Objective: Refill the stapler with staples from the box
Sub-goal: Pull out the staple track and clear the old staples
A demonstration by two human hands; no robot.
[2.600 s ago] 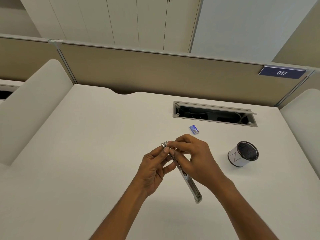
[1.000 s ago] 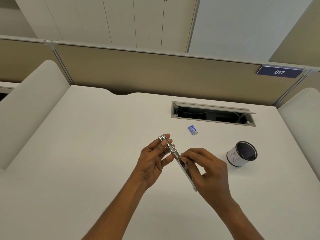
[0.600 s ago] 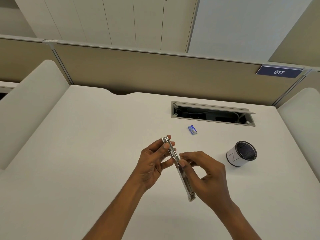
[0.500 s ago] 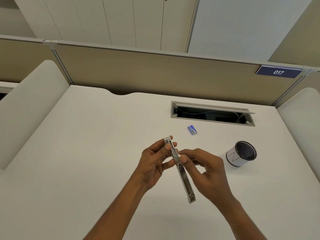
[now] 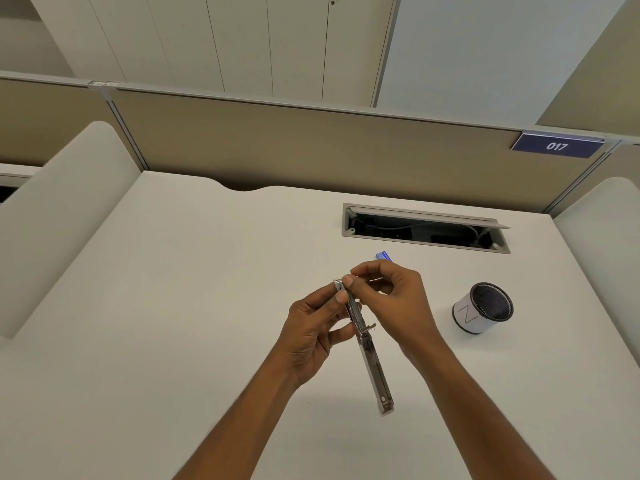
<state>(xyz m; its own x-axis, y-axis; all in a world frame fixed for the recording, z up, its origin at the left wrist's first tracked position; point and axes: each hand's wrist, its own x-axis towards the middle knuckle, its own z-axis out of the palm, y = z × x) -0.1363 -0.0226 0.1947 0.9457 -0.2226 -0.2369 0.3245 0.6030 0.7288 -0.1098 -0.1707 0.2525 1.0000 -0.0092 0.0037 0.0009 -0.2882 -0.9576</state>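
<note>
A long silver stapler (image 5: 371,358), swung open, is held above the white desk. My left hand (image 5: 315,327) grips its upper half from the left, thumb and fingers around the metal channel. My right hand (image 5: 391,299) pinches at the stapler's top end with thumb and forefinger; a thin metal strip shows between its fingers, and I cannot tell if it is staples. The stapler's lower arm hangs free toward me. The small blue staple box (image 5: 383,255) lies on the desk just beyond my right hand, partly hidden by it.
A white cylindrical pen cup with a dark mesh inside (image 5: 482,307) stands to the right. An open cable hatch (image 5: 425,229) is cut into the desk at the back. Beige partition walls (image 5: 311,147) enclose the desk on three sides.
My right hand has moved up from the stapler's middle to its top end, now covering part of the blue box. The stapler has turned slightly more upright in my left hand.
</note>
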